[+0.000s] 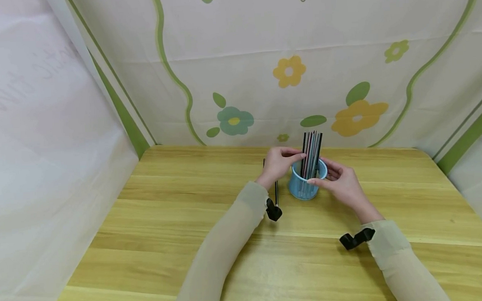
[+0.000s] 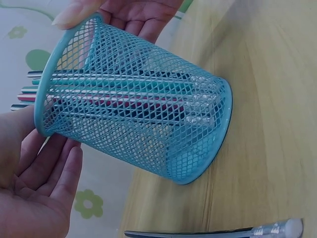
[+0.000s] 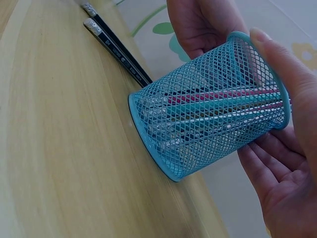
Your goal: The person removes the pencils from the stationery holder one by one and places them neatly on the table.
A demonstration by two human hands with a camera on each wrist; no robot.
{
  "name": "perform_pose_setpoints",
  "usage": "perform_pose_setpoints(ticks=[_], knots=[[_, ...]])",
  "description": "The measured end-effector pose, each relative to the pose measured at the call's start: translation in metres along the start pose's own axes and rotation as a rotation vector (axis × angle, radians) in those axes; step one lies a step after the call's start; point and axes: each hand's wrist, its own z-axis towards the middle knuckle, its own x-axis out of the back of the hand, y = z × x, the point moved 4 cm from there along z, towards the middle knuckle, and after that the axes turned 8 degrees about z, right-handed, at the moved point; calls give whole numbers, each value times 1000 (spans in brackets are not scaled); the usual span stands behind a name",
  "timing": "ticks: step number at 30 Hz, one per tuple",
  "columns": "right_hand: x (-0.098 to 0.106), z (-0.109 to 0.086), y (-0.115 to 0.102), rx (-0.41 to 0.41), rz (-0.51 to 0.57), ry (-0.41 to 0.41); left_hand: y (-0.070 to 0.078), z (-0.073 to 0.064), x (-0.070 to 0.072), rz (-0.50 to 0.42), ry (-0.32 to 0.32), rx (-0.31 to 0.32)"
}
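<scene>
A light blue mesh pencil cup [image 1: 303,190] stands upright on the table, holding a bundle of several pencils [image 1: 311,152] in black, red and teal, their eraser ends at the bottom. My left hand [image 1: 277,164] is at the cup's left rim, thumb and forefinger pinching at the pencils; its other fingers hang outside the mesh in the left wrist view. Around the cup's right side, my right hand [image 1: 343,184] grips it with the thumb on the rim [image 3: 257,59] and fingers against the outer wall. Two black pencils [image 3: 119,52] lie on the table left of the cup, partly hidden by my left hand.
The wooden table [image 1: 148,244] reaches back to a white cloth wall [image 1: 242,78] printed with flowers and leaves. More cloth hangs on the left and right sides. A black wrist camera [image 1: 273,209] sits on my left cuff, another [image 1: 355,239] on the right.
</scene>
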Motion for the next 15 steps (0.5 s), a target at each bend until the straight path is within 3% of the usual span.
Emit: perform_pose_setpoints(ticks=[15], knots=[[0, 1, 3, 9, -25, 10, 2, 1, 4, -61, 48, -34]])
